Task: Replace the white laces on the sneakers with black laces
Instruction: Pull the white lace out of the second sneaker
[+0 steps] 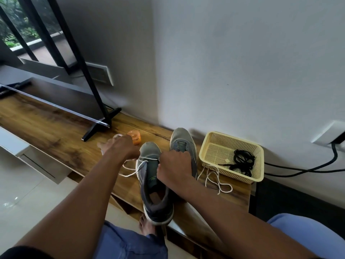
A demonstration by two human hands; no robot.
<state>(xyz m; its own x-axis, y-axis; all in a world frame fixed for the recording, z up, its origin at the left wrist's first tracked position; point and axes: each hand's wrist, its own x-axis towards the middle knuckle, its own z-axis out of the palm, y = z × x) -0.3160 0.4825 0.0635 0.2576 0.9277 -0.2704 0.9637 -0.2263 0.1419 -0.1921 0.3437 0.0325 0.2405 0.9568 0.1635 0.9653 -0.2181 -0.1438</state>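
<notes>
1. Your near sneaker [153, 186] lies on the wooden shelf [56, 131], its long axis running from you toward the wall: toe away from you, heel hanging over the shelf's front edge.
2. The second sneaker [182, 142] sits just beside it, on the basket side, pointing the same way, toe close to the wall.
3. Your left hand [121, 148] is out on the near sneaker's far side from the basket, fingers curled around the white lace [130, 173], which runs taut from the front eyelets to your fist.
4. Your right hand [174, 168] is clenched over the near sneaker's tongue area; whether it pinches lace or upper, I cannot tell.
5. A loose white lace end [219, 185] loops on the shelf between the sneakers and the yellow basket [205, 148].
6. The black laces [242, 161] lie coiled inside that basket, well apart from your hands.
7. An orange container [134, 137] stands just beyond your left hand, away from the basket.
</notes>
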